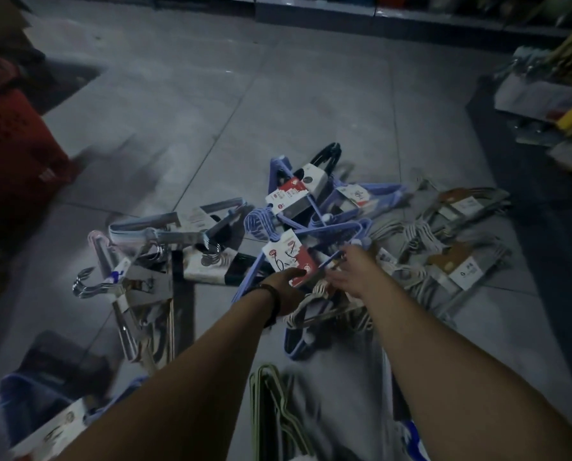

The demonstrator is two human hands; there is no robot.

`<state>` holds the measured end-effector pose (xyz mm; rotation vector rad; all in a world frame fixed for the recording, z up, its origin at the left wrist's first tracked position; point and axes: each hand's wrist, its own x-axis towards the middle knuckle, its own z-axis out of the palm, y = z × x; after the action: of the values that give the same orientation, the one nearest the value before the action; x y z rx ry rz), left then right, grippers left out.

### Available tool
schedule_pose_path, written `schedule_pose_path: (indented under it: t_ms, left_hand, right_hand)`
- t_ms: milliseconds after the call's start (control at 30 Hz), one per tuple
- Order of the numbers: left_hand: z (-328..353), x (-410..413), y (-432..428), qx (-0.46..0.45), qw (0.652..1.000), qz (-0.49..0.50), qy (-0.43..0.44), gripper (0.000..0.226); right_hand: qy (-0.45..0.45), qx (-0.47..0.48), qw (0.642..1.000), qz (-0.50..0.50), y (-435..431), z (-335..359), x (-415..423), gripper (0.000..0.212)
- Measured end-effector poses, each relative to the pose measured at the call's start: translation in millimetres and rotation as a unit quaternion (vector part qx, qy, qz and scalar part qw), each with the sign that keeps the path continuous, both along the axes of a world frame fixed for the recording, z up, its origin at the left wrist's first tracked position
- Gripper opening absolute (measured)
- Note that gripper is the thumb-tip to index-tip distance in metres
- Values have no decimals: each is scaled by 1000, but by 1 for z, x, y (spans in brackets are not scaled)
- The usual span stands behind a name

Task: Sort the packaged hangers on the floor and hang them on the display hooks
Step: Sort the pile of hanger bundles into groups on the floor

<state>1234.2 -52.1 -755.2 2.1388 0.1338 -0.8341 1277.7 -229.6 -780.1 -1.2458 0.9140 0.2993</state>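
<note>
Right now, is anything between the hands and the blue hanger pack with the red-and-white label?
Nothing visible: the left hand is at the label of the pack, the right hand beside it. The pack lies tangled among other blue hangers and over white ones.

Motion blur smears the right hand (350, 268), and the left edge cuts off the red basket (12, 144).
</note>
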Motion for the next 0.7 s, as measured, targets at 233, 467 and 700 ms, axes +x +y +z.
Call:
schedule_pose_path:
  t_ms: [233,467,700]
  left_hand:
    - [14,0,-5,-37,997,72,2,38]
    - [15,-12,4,-51,989,99,93,27]
    - [5,-25,18,-46,983,121,128,36]
  right_hand:
    - [-1,85,996,-30,21,-26,21,40]
    - [49,2,999,10,21,-17,31,44]
    - [74,-125,985,88,31,-30,18,44]
